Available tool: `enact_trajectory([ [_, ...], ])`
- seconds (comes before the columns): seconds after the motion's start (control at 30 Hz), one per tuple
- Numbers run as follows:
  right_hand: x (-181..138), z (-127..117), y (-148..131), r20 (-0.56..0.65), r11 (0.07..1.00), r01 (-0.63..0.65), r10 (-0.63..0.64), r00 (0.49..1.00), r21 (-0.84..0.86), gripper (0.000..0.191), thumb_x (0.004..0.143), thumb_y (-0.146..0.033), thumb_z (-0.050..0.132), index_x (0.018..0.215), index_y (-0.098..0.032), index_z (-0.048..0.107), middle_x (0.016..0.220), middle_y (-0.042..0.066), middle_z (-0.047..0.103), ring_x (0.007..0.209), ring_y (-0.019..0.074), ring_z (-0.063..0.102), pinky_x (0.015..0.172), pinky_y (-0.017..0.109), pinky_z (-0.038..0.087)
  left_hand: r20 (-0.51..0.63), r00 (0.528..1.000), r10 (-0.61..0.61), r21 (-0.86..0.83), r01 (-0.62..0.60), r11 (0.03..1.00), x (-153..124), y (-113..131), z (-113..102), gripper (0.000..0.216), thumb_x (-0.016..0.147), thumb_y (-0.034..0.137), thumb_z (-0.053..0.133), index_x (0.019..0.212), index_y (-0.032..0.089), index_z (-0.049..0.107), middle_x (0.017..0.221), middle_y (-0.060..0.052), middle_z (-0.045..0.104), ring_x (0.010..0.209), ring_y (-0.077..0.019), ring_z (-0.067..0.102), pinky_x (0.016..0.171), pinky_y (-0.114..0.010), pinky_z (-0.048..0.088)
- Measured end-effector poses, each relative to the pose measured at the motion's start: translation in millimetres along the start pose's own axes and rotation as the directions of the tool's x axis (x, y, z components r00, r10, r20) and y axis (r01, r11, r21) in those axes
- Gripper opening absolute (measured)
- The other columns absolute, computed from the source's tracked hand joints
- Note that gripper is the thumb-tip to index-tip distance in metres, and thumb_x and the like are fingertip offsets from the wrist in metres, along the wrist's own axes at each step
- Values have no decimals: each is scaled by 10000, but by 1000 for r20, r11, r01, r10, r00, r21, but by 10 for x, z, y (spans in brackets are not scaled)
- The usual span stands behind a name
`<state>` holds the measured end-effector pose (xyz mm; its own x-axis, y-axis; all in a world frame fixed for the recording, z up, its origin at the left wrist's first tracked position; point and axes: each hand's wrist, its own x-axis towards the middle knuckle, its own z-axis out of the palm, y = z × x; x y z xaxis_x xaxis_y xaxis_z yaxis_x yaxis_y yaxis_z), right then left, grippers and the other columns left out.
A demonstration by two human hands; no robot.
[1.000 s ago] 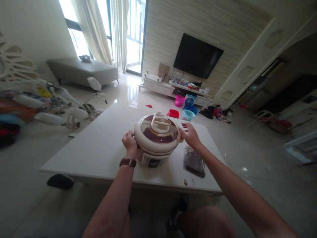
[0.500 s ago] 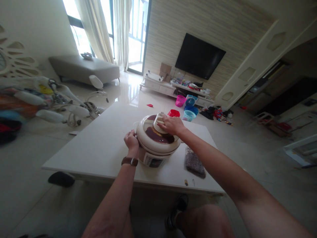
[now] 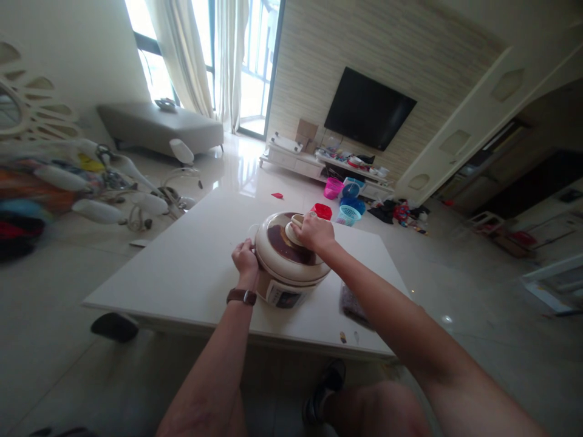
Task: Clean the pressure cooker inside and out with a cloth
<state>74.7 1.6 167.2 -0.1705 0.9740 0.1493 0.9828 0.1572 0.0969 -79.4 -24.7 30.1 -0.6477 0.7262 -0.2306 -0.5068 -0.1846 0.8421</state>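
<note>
A cream and brown electric cooker point(image 3: 285, 267) stands on the white table point(image 3: 191, 267), near its front edge. My left hand point(image 3: 245, 260) is closed on the cooker's left side handle, and a brown watch sits on that wrist. On top of the lid, my right hand point(image 3: 314, 232) is wrapped round the lid's handle point(image 3: 296, 223). The lid point(image 3: 286, 246) rests on the pot, tilted slightly. A dark flat packet point(image 3: 351, 303) lies on the table to the right of the cooker, partly hidden by my right forearm.
Beyond the table stand red, pink and blue plastic baskets point(image 3: 340, 203) on the glossy floor. A low TV stand point(image 3: 319, 164) and a wall TV point(image 3: 368, 109) are at the back. A grey bench point(image 3: 159, 124) and a cluttered drying rack point(image 3: 91, 188) are on the left.
My right hand left the cooker's right side, moved onto the lid and closed round its top handle. My left hand stayed on the left side handle.
</note>
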Motion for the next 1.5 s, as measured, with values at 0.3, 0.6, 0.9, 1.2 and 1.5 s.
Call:
enact_trajectory([
  [0.3,256,61,-279,-26,1000,20,-19,999,22,617,1037,-649,364,1292,-134,587,1175,231,736,1087,342,722,922,448,537,55,997,-51,188,40,981,271,185,-201,114,780,302,596,760,196,559,659,30,506,564,-129,462,578,-273,379],
  [0.6,938,162,-800,-102,994,33,-22,995,108,578,1048,-587,400,1304,-109,600,1197,207,735,1115,316,712,933,427,538,-92,945,315,433,-247,867,139,172,-328,331,766,165,620,1063,232,490,1124,-94,553,1088,-265,568,1034,-458,429],
  [0.9,1480,237,-1040,-97,987,28,-12,995,157,518,1032,-546,465,1310,-126,586,1269,211,715,1172,316,693,968,420,528,8,987,162,419,-151,895,74,-148,-95,516,763,116,642,1235,199,453,1347,-195,504,1363,-321,497,1199,-487,359],
  [1.2,1502,117,-930,-116,990,27,-11,993,135,572,997,-633,496,1283,-144,572,1223,209,731,1124,346,709,947,446,535,70,981,180,419,-193,887,-79,-254,-8,663,788,124,662,1386,166,377,1484,-233,437,1487,-335,401,1269,-489,290],
  [1.5,1152,-453,138,-402,920,-29,199,894,391,664,980,-738,449,1273,-163,605,1086,164,752,1030,350,710,886,444,524,74,967,245,400,-254,880,-209,-168,1,586,800,124,632,1321,197,375,1425,-205,414,1465,-341,357,1272,-529,233],
])
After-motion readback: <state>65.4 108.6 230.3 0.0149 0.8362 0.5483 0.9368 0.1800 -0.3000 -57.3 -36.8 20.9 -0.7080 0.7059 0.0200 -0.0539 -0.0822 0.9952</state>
